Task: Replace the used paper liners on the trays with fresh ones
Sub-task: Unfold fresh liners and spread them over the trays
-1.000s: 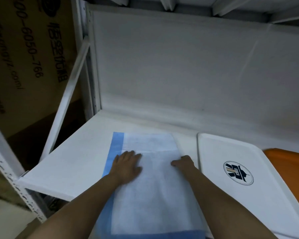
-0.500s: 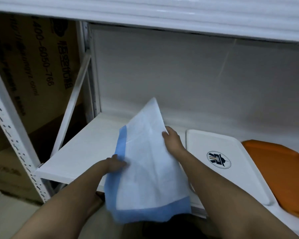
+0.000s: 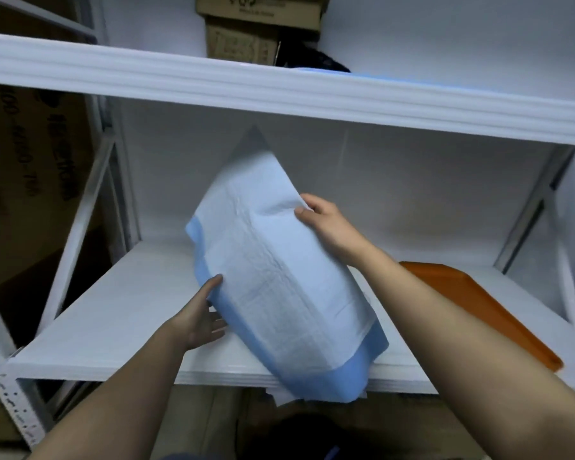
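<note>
The right hand (image 3: 326,224) is pinching the upper edge of a paper liner (image 3: 279,280), thumb in front and fingers behind. The left hand (image 3: 198,318) is gripping the liner's left blue border, thumb on the front, fingers tucked under it. The liner, white with blue edges, is hanging tilted in the air over the white shelf (image 3: 120,313), its lower end drooping past the shelf's front edge. An orange tray (image 3: 472,300) is lying on the shelf to the right, partly behind the right forearm.
</note>
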`<action>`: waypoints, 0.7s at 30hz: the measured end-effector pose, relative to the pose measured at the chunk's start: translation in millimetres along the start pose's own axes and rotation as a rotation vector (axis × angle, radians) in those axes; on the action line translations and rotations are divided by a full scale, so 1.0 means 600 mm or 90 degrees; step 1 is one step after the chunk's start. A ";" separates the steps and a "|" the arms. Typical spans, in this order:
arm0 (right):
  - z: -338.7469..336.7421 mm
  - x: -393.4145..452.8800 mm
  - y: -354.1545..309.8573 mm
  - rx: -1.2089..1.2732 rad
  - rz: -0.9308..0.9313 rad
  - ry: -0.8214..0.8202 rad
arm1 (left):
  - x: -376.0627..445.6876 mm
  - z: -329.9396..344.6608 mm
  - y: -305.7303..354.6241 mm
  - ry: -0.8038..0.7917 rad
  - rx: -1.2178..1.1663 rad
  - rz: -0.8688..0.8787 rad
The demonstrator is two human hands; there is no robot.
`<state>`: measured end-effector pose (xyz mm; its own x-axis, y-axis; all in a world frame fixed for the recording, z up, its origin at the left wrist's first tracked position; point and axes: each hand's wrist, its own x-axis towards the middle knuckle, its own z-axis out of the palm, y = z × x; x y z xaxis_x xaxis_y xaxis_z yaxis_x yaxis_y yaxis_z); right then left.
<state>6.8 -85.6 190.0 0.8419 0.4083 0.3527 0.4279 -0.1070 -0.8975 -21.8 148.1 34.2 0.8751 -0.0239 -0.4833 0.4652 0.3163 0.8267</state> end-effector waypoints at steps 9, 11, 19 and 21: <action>-0.150 -0.072 -0.022 0.080 0.016 0.140 | -0.026 0.126 -0.002 -0.238 -0.127 0.140; -0.178 -0.089 -0.010 0.099 0.024 0.174 | -0.024 0.153 0.009 -0.215 -0.105 0.153; -0.300 -0.147 0.091 0.020 0.239 0.242 | 0.010 0.266 0.037 -0.166 0.085 0.183; -0.330 -0.164 0.123 0.035 0.313 0.240 | 0.026 0.291 0.038 -0.166 0.136 0.158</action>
<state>20.7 -313.2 141.7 0.9986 -0.0261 -0.0454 -0.0488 -0.1500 -0.9875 25.6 -10.8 95.9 0.9558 -0.2202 -0.1951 0.2287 0.1392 0.9635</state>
